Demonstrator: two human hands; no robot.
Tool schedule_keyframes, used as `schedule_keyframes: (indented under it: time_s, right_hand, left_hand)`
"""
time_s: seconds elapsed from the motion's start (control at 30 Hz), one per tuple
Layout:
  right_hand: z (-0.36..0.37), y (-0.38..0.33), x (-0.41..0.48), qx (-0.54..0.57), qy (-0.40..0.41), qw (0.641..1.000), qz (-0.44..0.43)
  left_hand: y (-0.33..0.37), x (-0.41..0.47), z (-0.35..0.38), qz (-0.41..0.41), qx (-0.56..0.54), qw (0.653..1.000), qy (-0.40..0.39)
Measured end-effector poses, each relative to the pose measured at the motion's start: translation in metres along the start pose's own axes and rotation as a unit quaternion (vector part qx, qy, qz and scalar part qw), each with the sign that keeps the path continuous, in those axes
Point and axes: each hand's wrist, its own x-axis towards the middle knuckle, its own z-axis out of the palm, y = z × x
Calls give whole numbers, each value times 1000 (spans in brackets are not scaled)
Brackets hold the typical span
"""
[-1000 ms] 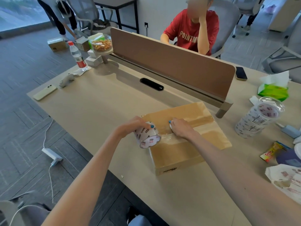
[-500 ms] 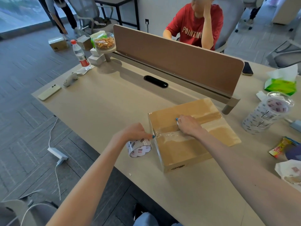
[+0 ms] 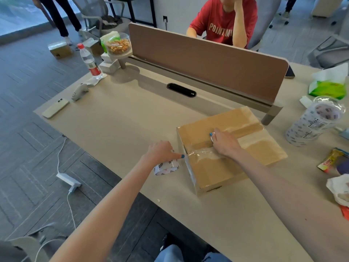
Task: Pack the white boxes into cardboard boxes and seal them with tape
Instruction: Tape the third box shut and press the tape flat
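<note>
A closed cardboard box [image 3: 215,173] lies flat on the beige desk [image 3: 132,125]. Clear tape runs along its top seam and down over its left edge. My left hand [image 3: 161,153] grips a roll of clear printed tape [image 3: 166,167] just left of the box's left side, low by the desk surface, its index finger pointing at the box edge. My right hand [image 3: 224,142] lies flat on the box top, pressing the tape strip onto the seam. Small white boxes [image 3: 109,64] are stacked at the far left by the divider.
A stack of tape rolls in plastic wrap [image 3: 313,121] stands right of the box. A brown divider panel [image 3: 207,59] runs behind it, with a person in red seated beyond. A phone [image 3: 55,110], a water bottle [image 3: 89,62] and a snack jar [image 3: 118,44] sit far left; wrappers and tissues lie at right.
My left hand has carried the tape roll from the box top down past its left edge, drawing tape over the side. My right hand stays pressed on the seam.
</note>
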Motion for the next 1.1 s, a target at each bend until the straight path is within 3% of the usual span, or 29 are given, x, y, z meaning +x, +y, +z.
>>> schedule_keyframes:
  time_s: [0.17, 0.33, 0.57, 0.7, 0.83, 1.0, 1.1]
  right_hand:
    - [-4, -12, 11, 52, -16, 998, 26]
    - [-9, -22, 12, 65, -39, 996, 50]
    - [28, -102, -11, 110, -42, 993, 26]
    - [33, -113, -18, 145, -36, 988, 50]
    - [35, -115, -16, 157, -36, 984, 75]
    - [40, -119, -21, 125, -3, 990, 71]
    - [42, -120, -22, 119, 12, 990, 73]
  left_hand:
    - [-10, 17, -3, -3, -5, 1000, 19]
    - [-17, 28, -4, 27, -20, 999, -10]
    - [-25, 41, 6, 51, -58, 997, -13]
    - [-31, 40, 14, 68, -98, 993, -7]
    - [-46, 44, 22, 119, -213, 969, -31]
    - [-68, 37, 12, 183, -310, 923, -134]
    - [-69, 36, 15, 180, -282, 938, -88]
